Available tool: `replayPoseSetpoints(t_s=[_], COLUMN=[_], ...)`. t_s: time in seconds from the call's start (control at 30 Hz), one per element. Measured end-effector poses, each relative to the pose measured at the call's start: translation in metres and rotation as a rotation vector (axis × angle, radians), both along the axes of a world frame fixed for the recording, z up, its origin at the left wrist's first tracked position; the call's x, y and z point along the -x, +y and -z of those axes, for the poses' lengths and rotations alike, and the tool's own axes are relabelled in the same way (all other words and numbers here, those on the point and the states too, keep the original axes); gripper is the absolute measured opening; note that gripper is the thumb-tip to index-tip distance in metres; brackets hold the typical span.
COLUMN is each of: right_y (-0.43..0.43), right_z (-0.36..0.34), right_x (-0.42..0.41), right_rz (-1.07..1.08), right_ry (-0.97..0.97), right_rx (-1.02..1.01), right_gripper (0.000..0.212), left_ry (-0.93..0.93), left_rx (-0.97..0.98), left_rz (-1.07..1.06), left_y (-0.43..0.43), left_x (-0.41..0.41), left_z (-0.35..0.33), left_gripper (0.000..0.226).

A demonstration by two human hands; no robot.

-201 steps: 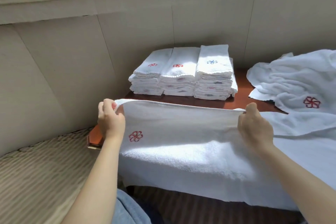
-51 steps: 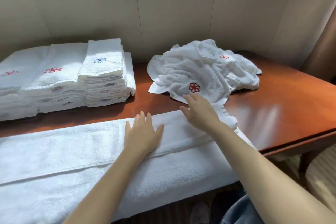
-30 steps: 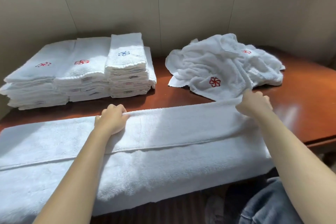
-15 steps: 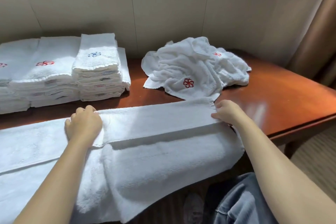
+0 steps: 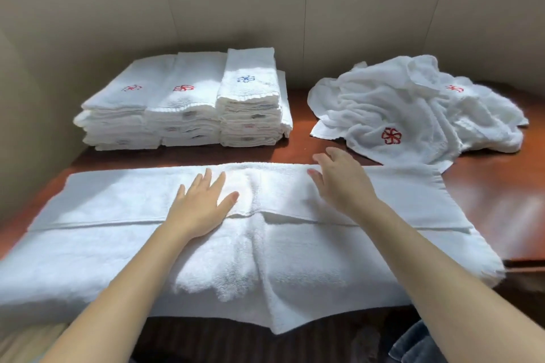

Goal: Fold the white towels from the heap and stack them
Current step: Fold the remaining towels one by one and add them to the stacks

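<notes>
1. Towel (image 5: 295,259) lies long-ways along the near side of the table (image 5: 501,200). Its far strip is folded back toward the person, and its near part hangs over the edge.
2. Left hand (image 5: 203,209): flat, fingers spread, pressing on the folded strip near the middle. It grips nothing.
3. Right hand (image 5: 339,183): also open, fingers loose, over the far fold. Can't tell if it touches or hovers just above.
4. Step: smoothing the first lengthwise fold, I'd say. A puckered ridge sits between the hands.
5. Next probably needs that ridge pressed flat. Then both hands pinch the hanging edge and bring it up over the strip, edges lined up.
6. Heap (image 5: 413,109) is far right, with more to fold. Stacks (image 5: 182,106) are far left by the wall.
</notes>
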State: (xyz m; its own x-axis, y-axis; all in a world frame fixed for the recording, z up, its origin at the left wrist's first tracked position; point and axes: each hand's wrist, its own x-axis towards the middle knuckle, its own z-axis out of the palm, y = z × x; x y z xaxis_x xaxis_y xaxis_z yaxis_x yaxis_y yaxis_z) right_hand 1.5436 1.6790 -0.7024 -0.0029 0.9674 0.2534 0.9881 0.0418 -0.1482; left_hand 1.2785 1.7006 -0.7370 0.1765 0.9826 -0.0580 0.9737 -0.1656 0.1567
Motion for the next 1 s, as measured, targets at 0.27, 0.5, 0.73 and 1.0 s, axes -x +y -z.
replayPoseSetpoints(t_s=[0.27, 0.5, 0.73, 1.0], right_y=[0.022, 0.02, 0.017, -0.003], right_z=[0.036, 0.029, 0.034, 0.03], right_x=[0.045, 0.072, 0.097, 0.094], right_rz=[-0.152, -0.204, -0.389, -0.44], right_ry=[-0.01, 0.028, -0.079, 0.004], right_rx=[0.327, 0.273, 0.353, 0.105], right_gripper=[0.059, 0.043, 0.055, 0.041], left_ry=[0.026, 0.004, -0.027, -0.218], left_rx=[-0.011, -0.021, -0.046, -0.398], left_rz=[-0.217, -0.507, -0.554, -0.205], left_y=[-0.017, -0.011, -0.007, -0.041], left_x=[0.101, 0.174, 0.205, 0.166], left_z=[-0.002, 0.003, 0.007, -0.009], left_gripper=[0.062, 0.061, 0.061, 0.039])
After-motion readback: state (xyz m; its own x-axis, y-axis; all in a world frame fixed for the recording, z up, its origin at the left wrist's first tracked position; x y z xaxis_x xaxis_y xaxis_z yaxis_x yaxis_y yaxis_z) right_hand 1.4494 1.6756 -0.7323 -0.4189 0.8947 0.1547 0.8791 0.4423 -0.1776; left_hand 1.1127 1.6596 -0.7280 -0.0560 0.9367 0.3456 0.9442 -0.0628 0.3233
